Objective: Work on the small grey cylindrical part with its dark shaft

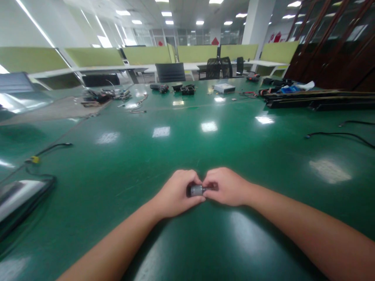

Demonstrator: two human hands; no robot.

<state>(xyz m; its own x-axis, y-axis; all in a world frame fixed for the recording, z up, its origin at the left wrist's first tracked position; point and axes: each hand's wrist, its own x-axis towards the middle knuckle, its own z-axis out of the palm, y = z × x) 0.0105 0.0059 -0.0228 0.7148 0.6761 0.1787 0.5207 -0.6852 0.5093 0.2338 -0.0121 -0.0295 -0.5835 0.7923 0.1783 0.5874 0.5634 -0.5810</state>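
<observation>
A small grey metal cylinder (197,190) with a dark left end lies sideways between my two hands, low in the middle of the head view. My left hand (178,193) curls around it, thumb on the near side and fingers on the far side. From the right, my right hand (227,187) pinches a thin dark part (211,187) that lies in line with the cylinder. Whether this part is joined to the cylinder or separate I cannot tell. Both hands are just over the green tabletop (187,152).
Black cables (336,134) lie at the right, and a cable with a yellow piece (35,159) at the left. A flat silver device (22,199) is at the near left. Far back sit a silver box (224,88), tangled parts (105,95) and long black bars (319,100).
</observation>
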